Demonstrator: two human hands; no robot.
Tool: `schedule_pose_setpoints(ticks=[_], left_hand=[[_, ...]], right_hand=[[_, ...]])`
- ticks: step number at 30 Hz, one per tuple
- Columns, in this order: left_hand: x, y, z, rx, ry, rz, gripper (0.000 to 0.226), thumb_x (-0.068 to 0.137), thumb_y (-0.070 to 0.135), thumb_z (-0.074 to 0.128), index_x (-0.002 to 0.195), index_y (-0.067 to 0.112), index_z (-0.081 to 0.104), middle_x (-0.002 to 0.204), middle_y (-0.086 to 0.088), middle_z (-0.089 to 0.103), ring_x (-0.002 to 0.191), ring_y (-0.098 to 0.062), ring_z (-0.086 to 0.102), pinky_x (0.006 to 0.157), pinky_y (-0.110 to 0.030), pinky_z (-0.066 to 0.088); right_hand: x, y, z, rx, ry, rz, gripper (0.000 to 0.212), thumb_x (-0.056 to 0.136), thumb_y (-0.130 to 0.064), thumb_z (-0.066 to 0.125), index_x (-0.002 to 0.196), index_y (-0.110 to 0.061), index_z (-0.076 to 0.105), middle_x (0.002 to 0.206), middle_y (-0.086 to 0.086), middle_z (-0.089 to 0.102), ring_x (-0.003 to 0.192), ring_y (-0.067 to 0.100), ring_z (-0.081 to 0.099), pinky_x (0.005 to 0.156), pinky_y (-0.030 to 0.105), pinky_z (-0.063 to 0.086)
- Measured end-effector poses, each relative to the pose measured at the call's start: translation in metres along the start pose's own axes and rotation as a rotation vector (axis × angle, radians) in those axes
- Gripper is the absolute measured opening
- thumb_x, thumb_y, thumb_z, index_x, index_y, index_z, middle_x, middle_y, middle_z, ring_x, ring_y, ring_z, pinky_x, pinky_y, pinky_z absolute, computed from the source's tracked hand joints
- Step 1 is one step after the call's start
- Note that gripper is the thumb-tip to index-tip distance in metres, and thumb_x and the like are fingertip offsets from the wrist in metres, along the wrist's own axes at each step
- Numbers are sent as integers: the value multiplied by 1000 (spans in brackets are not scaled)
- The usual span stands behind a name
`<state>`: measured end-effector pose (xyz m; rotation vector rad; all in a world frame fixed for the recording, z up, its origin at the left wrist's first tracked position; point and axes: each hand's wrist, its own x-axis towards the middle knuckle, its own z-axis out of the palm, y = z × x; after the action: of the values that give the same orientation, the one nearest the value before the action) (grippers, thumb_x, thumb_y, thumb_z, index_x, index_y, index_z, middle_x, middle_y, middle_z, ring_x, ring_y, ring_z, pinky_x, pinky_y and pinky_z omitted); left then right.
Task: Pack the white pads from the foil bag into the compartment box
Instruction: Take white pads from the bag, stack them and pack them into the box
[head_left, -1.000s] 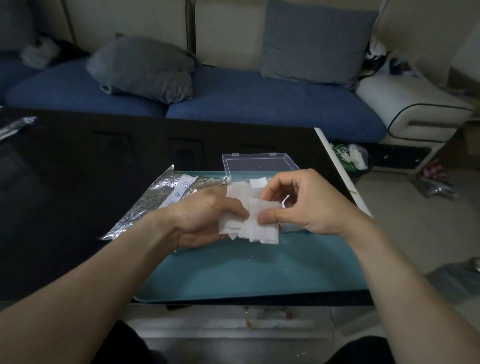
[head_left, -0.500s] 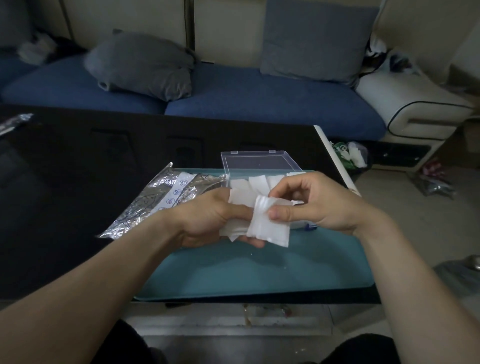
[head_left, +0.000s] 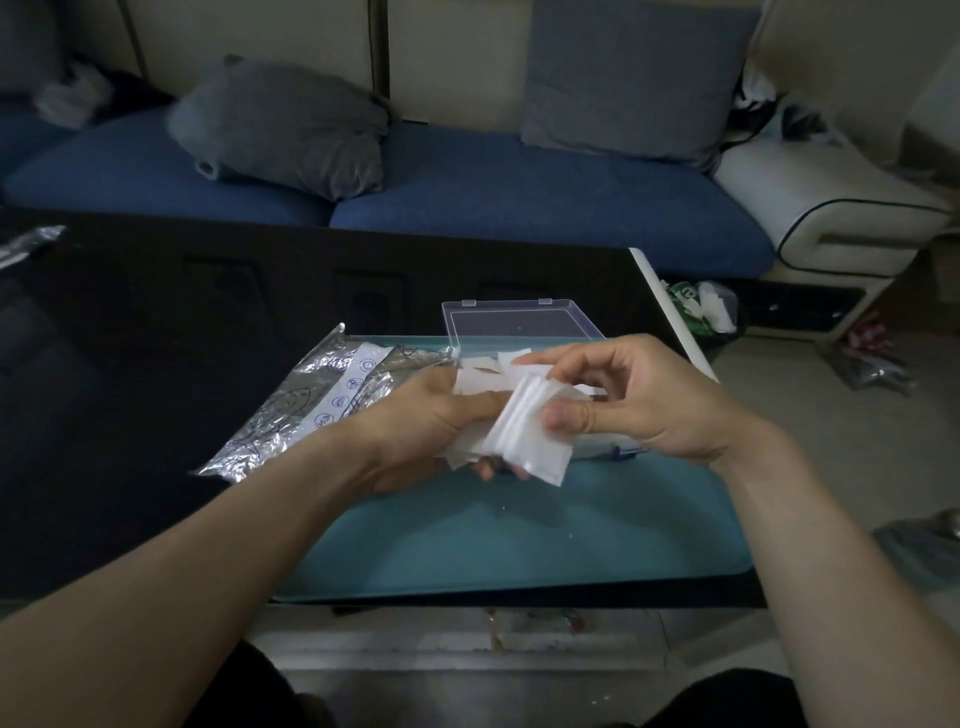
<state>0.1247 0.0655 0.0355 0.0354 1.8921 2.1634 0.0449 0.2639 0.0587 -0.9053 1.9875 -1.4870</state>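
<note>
A: What have your hands got?

B: Your left hand (head_left: 431, 421) is curled round a fanned stack of pads (head_left: 480, 382), thumb across the top, fingertips showing under the stack. Your right hand (head_left: 639, 400) pinches one pad (head_left: 530, 441) between thumb and forefinger, its other fingers loosely bent above. That pad hangs at a tilt and touches the front of the stack.

A: Where is all that, going by the box?

B: The box (head_left: 519, 325) sits at the far edge of the teal mat (head_left: 509, 540), lid thrown back. Both hands are held just in front of it, over the mat. The foil bag (head_left: 311, 405) lies flat to the left of the box, half on the mat and half on the black bench (head_left: 156, 322).

A: Can you see inside the box?

B: No. Your hands and the pads cover its base, so you cannot tell the compartments or what is in them. Only the clear lid and a blue latch (head_left: 623, 451) by your right wrist show. How many pads the stack holds is also hard to make out.
</note>
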Motion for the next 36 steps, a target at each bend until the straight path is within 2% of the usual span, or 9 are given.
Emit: schedule_pose_setpoints(ticks=[4,9,13,16,19,25,28,32,36], left_hand=[[2,-3,-3,167,57,60,23,95,18,62,96,-6,63,74,-19,71,62,-29,67,47,-29,46],[4,-6,-3,209,2,41,23,98,17,60,100,-5,64,83,-20,74,70,-33,70,50,-28,49],[3,0,0,-79,-13,-126,36,98,29,51,109,-4,58,91,-23,72,71,-34,68,49,-29,53],[1,6,-5,-347,-66,-228,59,100,44,39,121,-8,58,98,-28,67,80,-41,67,51,-34,57],[1,6,-8,-472,-166,-234,66,99,52,30,117,4,71,106,-25,68,83,-42,68,56,-39,60],[3,5,-6,-464,-267,-239,72,95,64,26,125,12,67,123,-32,60,95,-48,66,67,-43,61],[4,3,-8,-461,-244,-235,71,96,61,28,128,8,63,122,-29,61,94,-47,67,67,-44,62],[1,6,-11,-531,-246,-216,58,96,39,37,138,1,49,121,-20,63,105,-46,63,87,-51,56],[0,11,-14,-468,-133,-156,49,100,24,28,132,-5,51,129,-28,60,117,-51,58,97,-52,52]], right_hand=[[-5,-1,-8,41,31,21,39,69,-17,79,102,3,73,119,5,73,109,14,69,91,25,55],[2,6,0,-32,107,92,29,62,-19,85,82,-4,71,80,5,76,74,13,71,66,21,54],[2,3,-8,132,245,73,36,58,-18,84,88,-8,67,78,3,76,71,14,72,60,25,58],[-3,-7,-10,360,186,59,47,57,-16,81,100,-10,63,77,4,74,68,13,70,58,23,57],[1,-10,7,241,64,86,47,60,-20,81,102,-10,65,80,8,75,73,18,70,65,28,57],[18,-3,38,-104,218,78,37,71,-25,88,103,-17,70,79,-3,76,71,4,70,65,21,54],[22,-3,43,-264,230,84,36,74,-31,88,105,-24,70,83,-9,68,64,-8,60,61,10,45],[21,-4,42,-334,253,38,30,74,-32,88,96,-31,68,84,-13,67,69,-2,59,66,20,52],[20,-3,32,-216,366,-14,28,72,-21,90,91,-16,71,83,-5,74,71,2,68,66,19,55]])
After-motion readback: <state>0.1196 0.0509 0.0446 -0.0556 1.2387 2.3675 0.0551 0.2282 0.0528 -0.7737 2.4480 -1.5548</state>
